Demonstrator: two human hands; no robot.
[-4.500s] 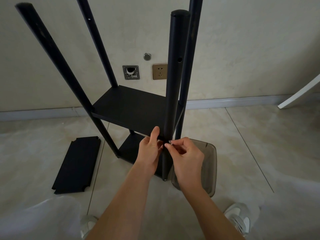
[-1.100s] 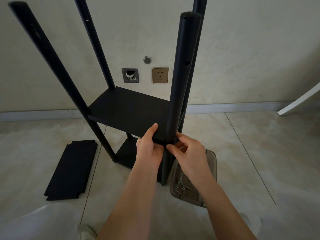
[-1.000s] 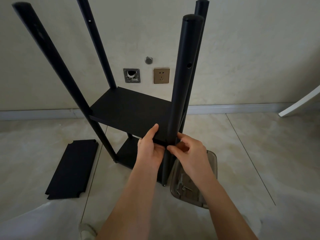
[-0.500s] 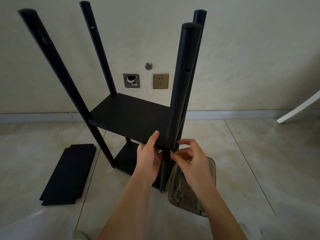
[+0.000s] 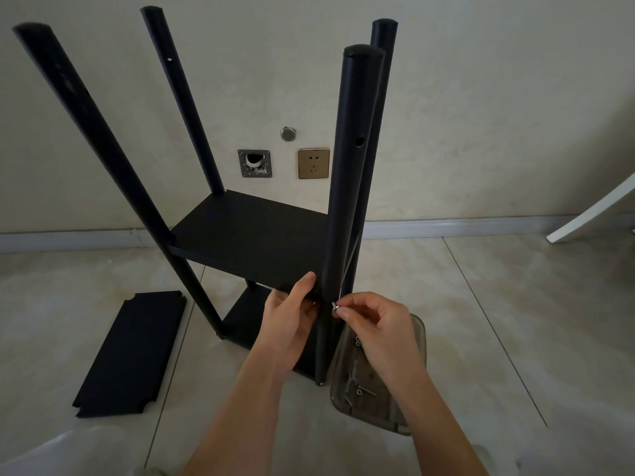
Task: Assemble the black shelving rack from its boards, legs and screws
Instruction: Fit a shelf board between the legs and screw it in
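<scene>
The black rack stands on the floor on its upright legs, with a middle board (image 5: 254, 242) and a lower board (image 5: 245, 321) fitted. My left hand (image 5: 292, 314) grips the middle board's near right corner, thumb on top, beside the near right leg (image 5: 347, 187). My right hand (image 5: 371, 317) pinches a small silver screw (image 5: 334, 306) against that leg at board height. A third black board (image 5: 132, 352) lies flat on the floor to the left.
A clear plastic tray (image 5: 417, 341) with loose screws and a small tool sits on the tiles right of the near leg, partly under my right forearm. The wall with a gold socket (image 5: 313, 163) is close behind. A white slanted panel (image 5: 594, 211) leans at the right.
My right hand drew back from behind the near leg and now holds the screw at the leg's right side. The left hand kept its grip on the board corner. The view tilted up.
</scene>
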